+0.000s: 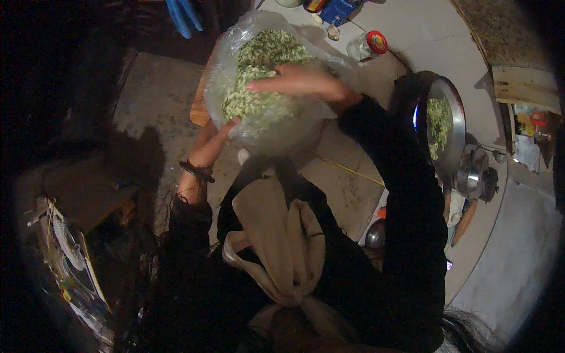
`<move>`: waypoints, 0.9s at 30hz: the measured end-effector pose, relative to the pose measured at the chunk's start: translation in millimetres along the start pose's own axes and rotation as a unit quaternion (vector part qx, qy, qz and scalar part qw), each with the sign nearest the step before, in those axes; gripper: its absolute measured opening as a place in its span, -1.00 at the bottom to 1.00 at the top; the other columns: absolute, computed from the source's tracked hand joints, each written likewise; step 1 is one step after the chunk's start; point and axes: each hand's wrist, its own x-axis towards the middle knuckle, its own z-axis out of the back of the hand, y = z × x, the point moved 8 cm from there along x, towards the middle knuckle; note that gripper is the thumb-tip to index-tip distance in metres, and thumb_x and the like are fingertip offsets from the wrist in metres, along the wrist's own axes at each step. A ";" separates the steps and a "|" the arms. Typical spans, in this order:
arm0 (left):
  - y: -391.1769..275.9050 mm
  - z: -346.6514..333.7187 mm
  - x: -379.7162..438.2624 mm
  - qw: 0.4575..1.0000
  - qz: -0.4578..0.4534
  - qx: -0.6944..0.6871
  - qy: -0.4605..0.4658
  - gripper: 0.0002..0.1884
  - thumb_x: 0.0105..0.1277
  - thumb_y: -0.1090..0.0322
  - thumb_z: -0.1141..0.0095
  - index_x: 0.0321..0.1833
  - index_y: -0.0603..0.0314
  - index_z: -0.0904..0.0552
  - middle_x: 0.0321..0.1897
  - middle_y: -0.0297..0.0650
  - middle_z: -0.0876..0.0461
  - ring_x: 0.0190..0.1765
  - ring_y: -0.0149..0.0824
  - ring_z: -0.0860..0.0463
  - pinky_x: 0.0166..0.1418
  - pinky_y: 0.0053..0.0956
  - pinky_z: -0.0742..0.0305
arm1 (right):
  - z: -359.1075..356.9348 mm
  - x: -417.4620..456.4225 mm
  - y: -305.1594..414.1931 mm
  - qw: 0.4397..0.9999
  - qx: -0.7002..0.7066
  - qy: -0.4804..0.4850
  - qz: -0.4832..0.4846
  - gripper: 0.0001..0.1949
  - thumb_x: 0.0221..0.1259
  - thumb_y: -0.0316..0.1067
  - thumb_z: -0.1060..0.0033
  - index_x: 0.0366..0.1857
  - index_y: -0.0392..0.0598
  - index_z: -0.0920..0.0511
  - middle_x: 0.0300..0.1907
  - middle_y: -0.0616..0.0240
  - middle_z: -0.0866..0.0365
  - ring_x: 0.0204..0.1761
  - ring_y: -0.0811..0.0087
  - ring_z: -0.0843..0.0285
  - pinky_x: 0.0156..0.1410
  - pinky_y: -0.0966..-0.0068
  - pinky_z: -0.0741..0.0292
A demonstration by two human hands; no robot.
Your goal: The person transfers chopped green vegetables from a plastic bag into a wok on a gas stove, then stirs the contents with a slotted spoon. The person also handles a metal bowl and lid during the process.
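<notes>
A translucent plastic bag lies open before me, filled with finely chopped green and pale vegetable. My left hand, with a dark bracelet at the wrist, grips the bag's near left edge; most of its fingers are hidden beneath the plastic. Over the bag's mouth is my right hand, slightly blurred, its fingers extended at the chopped vegetable and its palm down. Whether it holds any of the vegetable cannot be told. Part of a wooden board shows beneath the bag's left side.
A glass jar with a red lid and a blue packet are at the top. Right of my sleeve stands a metal pan containing similar chopped vegetable, with a glass-like lidded vessel nearby. A blue cloth hangs at the upper left.
</notes>
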 end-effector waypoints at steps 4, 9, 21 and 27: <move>-3.0 2.1 -12.1 0.995 -0.070 0.051 -0.045 -0.47 0.28 0.19 -0.16 0.21 0.37 -0.37 0.05 -0.20 -0.50 0.06 -0.38 -0.45 0.09 -0.49 -0.36 | 7.2 -18.9 13.0 0.999 -0.020 -0.043 0.003 -0.25 0.03 0.27 -0.23 0.14 -0.19 -0.45 0.06 0.14 -0.54 0.10 0.32 -0.45 0.22 0.39 -0.37; -3.2 15.7 -24.7 0.967 -0.063 0.199 -0.142 -0.72 0.25 0.33 -0.15 -0.05 0.34 -0.52 -0.25 -0.31 -0.55 -0.21 -0.47 -0.49 -0.12 -0.57 -0.40 | -16.4 -30.9 -35.4 0.992 0.096 -0.064 0.057 -0.28 0.03 0.17 -0.29 0.13 -0.24 -0.42 0.08 0.11 -0.51 0.13 0.27 -0.45 0.27 0.38 -0.32; -41.9 -3.5 -45.2 0.970 -0.132 0.017 -0.202 -0.97 0.27 0.46 -0.04 -0.29 0.22 -0.48 -0.42 -0.41 -0.49 -0.38 -0.54 -0.46 -0.27 -0.61 -0.38 | -15.0 -74.9 -14.2 0.961 0.081 -0.234 0.121 -0.22 -0.04 0.04 -0.41 0.19 -0.24 -0.29 0.04 0.04 -0.52 0.12 0.18 -0.47 0.23 0.35 -0.37; -55.5 -3.5 -51.7 0.978 -0.126 0.038 -0.164 -0.94 0.24 0.48 -0.04 -0.28 0.20 -0.45 -0.41 -0.36 -0.48 -0.37 -0.49 -0.49 -0.28 -0.54 -0.43 | 20.1 -21.6 18.7 0.970 -0.219 -0.109 -0.002 -0.12 -0.19 0.15 -0.40 0.18 -0.30 -0.32 0.16 -0.09 -0.42 0.18 0.12 -0.43 0.25 0.32 -0.36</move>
